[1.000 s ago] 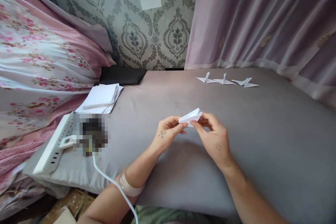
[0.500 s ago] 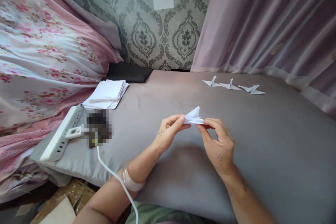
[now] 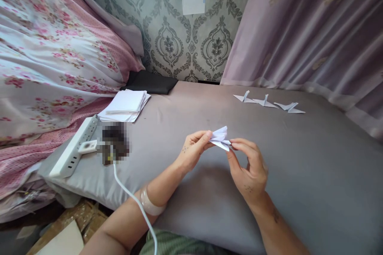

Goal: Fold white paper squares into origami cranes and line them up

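Note:
A small folded white paper figure (image 3: 220, 137) is held in the air between both hands, its layers spread apart. My left hand (image 3: 197, 145) pinches its left end, thumb on top and fingers behind. At its right end, my right hand (image 3: 249, 165) has thumb and index finger on the narrow lower flaps, the thumb at the bottom tip. Farther back on the grey-covered surface (image 3: 191, 107) lie three folded paper birds in a row: a left one (image 3: 245, 97), a middle one (image 3: 265, 101) and a right one (image 3: 289, 107).
At the left lies a stack of white paper (image 3: 124, 103), before a black folded item (image 3: 151, 82). A white power strip (image 3: 73, 149) with a plug stands nearer, beside a pixelated patch. A white cable (image 3: 131, 195) crosses over my left forearm. Curtains hang on both sides.
The paper figure has been turned, and its layers now stand apart. My right fingers have shifted to its lower flaps at the right end. The camera view has swung slightly left.

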A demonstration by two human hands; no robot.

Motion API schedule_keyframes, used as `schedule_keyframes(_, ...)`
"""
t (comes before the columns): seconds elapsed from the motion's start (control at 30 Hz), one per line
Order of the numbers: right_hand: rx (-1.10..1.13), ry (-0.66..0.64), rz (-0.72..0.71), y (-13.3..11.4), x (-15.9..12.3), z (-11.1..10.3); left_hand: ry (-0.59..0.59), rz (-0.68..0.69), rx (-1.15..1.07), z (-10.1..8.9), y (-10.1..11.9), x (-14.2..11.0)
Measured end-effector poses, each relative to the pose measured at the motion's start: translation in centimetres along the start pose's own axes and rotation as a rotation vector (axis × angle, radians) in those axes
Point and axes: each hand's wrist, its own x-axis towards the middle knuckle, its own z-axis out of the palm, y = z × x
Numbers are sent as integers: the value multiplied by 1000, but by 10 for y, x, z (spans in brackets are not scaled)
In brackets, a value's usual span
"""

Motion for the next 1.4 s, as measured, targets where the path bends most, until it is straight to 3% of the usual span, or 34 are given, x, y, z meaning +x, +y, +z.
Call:
schedule_keyframes(0.27, -70, -23, 24, 3, 2, -1, -21, -76, 48, -2, -4, -1)
schedule_keyframes(0.37, -7, -15, 219, 6, 3, -2, -91, -182, 92, -3, -3, -1)
schedule_keyframes(0.53, 225, -41, 709, 6, 4, -4, -159, -246, 81, -3, -1, -2)
schedule_keyframes(0.63, 233, 24, 828, 5, 5, -4, -178, -227, 106, 0, -2, -3)
schedule_keyframes(0.8, 229, 89, 891, 8, 4, 1, -152, -232, 184, 4, -2, -5)
schedule_keyframes(0.93, 361, 119, 947, 13, 3, 3, -145, -256, 212, 3, -2, -5)
schedule_keyframes(1.07, 476, -119, 1041, 13, 3, 4, -48, -270, 179, -2, -6, -2)
schedule_keyframes(1.17, 448, -302, 1029, 8, 2, 6, 14, -238, 177, -5, -9, -1)
schedule_keyframes(1.4, 255, -329, 933, 2, 1, 6, 6, -168, 277, -3, -9, 0)
